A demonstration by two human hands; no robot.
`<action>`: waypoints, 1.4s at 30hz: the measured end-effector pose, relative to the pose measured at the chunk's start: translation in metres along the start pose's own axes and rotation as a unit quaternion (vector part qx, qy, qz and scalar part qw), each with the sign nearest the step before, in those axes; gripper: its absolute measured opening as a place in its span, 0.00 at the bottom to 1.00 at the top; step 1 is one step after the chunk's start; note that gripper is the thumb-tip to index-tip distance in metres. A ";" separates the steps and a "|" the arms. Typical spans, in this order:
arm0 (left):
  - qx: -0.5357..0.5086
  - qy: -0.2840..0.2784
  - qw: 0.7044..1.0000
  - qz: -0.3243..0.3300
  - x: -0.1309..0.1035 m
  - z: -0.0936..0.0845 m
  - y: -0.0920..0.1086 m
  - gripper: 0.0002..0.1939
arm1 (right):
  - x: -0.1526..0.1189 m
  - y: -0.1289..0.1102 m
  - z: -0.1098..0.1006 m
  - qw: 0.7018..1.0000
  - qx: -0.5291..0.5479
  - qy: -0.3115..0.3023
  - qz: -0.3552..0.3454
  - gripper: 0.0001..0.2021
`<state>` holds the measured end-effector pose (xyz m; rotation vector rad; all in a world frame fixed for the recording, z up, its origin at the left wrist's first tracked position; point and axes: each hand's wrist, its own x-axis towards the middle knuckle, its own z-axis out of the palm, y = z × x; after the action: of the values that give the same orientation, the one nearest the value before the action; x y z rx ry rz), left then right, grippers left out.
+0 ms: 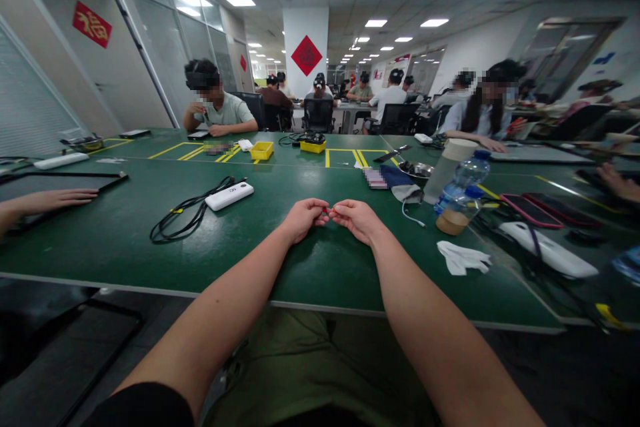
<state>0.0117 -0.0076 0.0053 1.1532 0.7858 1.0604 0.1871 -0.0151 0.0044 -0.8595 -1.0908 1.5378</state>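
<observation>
Both of my hands meet just above the green table [240, 247], in front of my body. My left hand [306, 219] is closed, its thumb and fingers pinching a small red object [326, 210]. From the other side my right hand [354, 219] pinches at the same red piece, fingertips almost touching those of the left. The object is mostly covered by the fingers and too small to name. Left of my hands lies a white power bank [229, 196] beside a coiled black cable [183, 213].
To the right are a crumpled white tissue [464, 258], plastic bottles [463, 180], a metal bowl [417, 170] and another white power bank [547, 250]. Yellow trays [261, 151] stand farther back. A person's hand [65, 200] rests on a dark board at left. Other people sit across the table.
</observation>
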 end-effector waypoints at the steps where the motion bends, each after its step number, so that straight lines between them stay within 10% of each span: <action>1: 0.001 0.001 1.000 0.001 0.000 0.000 0.000 0.09 | 0.000 -0.001 0.000 1.000 0.005 -0.003 0.003 0.05; 42: 0.000 -0.024 1.000 0.014 -0.002 -0.003 -0.001 0.12 | 0.000 0.000 0.003 1.000 0.004 -0.006 0.000 0.06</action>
<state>0.0091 -0.0082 0.0036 1.1882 0.7346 1.0527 0.1846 -0.0160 0.0057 -0.8448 -1.0926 1.5492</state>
